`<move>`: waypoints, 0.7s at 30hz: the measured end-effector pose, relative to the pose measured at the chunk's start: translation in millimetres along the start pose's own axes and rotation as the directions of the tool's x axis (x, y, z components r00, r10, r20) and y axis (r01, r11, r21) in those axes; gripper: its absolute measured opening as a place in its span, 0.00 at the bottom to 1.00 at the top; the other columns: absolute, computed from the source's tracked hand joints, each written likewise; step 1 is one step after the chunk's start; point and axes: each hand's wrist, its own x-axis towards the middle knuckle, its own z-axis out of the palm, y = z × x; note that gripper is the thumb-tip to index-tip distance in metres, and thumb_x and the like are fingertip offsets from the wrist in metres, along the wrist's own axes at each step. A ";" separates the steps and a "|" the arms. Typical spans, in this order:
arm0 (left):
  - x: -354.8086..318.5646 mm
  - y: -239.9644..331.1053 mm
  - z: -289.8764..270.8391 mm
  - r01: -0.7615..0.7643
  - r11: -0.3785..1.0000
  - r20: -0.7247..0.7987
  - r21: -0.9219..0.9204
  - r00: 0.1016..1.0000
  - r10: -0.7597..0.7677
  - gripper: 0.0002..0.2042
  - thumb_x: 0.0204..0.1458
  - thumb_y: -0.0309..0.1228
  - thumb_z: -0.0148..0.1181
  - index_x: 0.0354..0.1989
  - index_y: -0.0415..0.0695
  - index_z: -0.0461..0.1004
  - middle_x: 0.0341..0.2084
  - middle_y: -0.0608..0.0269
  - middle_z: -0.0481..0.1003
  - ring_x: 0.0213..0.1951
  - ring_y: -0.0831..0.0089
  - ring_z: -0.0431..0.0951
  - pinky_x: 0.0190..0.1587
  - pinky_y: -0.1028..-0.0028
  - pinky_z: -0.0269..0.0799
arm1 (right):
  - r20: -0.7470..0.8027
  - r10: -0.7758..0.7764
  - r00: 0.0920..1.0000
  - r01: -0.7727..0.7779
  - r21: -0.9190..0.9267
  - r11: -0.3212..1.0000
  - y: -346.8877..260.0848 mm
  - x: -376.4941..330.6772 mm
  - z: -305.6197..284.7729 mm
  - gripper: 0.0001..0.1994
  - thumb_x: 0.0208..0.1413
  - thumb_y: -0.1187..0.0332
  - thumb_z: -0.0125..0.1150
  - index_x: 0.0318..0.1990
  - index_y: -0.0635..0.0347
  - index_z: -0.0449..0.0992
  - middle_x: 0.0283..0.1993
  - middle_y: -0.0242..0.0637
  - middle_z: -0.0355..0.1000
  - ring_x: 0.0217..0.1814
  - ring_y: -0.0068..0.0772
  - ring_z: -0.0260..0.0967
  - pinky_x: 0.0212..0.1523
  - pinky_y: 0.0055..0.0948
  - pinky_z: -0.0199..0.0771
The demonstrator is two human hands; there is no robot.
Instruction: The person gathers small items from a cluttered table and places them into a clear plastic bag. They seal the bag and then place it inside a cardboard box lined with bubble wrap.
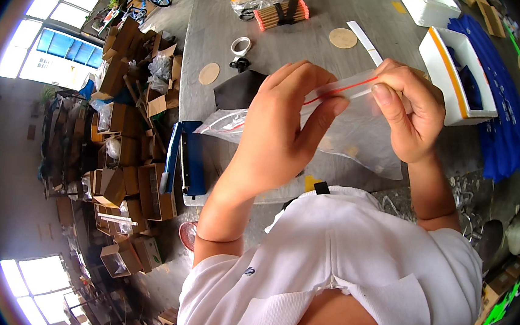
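Note:
A clear zip-lock bag [360, 137] with a red seal line hangs above the table's near edge, its top pinched by both of my hands. My left hand [278, 127] has thumb and fingers closed on the seal's left part. My right hand [412, 110] grips the right end of the seal between thumb and bent fingers. Under my left wrist another clear bag with a red line [223, 125] seems to lie on the table; where it ends is hidden. A black pouch or folded cloth [238, 89] lies just beyond my left hand.
On the grey table [305, 50] lie a white tape roll [241, 45], two round tan discs [343, 38], a white strip [364, 41] and a strapped bundle of sticks [282, 14]. A blue tool [185, 160] sits at the left edge. Right stands a white foam box [432, 54] beside blue fabric [506, 133].

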 end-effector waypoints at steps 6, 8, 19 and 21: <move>-14.0 -4.6 -12.7 -0.062 0.973 -0.108 0.221 0.990 0.088 0.06 0.46 0.21 0.58 0.30 0.35 0.67 0.26 0.56 0.68 0.28 0.63 0.66 0.35 0.75 0.63 | -0.016 0.102 0.995 -0.100 0.101 0.990 -3.2 7.0 -0.9 0.07 0.55 0.75 0.53 0.26 0.67 0.69 0.20 0.31 0.64 0.20 0.17 0.58 0.22 0.18 0.58; -17.5 -6.3 -15.5 -0.080 0.959 -0.153 0.271 0.980 0.125 0.07 0.44 0.22 0.59 0.31 0.39 0.68 0.26 0.60 0.70 0.30 0.62 0.67 0.38 0.70 0.60 | -0.015 0.089 0.996 -0.087 0.109 0.990 -7.6 12.7 -0.8 0.07 0.56 0.75 0.52 0.26 0.67 0.69 0.20 0.30 0.64 0.20 0.17 0.58 0.22 0.17 0.57; -40.1 -17.4 -38.3 -0.021 0.952 -0.180 0.307 0.980 0.080 0.08 0.44 0.19 0.57 0.33 0.35 0.67 0.31 0.53 0.70 0.34 0.58 0.67 0.41 0.71 0.63 | -0.111 0.058 0.992 -0.055 0.033 0.998 -15.9 27.7 -13.0 0.05 0.56 0.76 0.50 0.30 0.68 0.70 0.23 0.30 0.64 0.22 0.16 0.58 0.24 0.16 0.57; -43.0 -20.5 -41.5 -0.028 0.950 -0.178 0.312 0.980 0.087 0.08 0.44 0.19 0.56 0.32 0.35 0.66 0.31 0.53 0.70 0.34 0.58 0.67 0.41 0.71 0.63 | -0.122 0.051 0.991 -0.051 0.004 0.999 -17.1 28.9 -16.2 0.05 0.56 0.75 0.51 0.30 0.67 0.70 0.23 0.30 0.64 0.22 0.15 0.57 0.24 0.15 0.57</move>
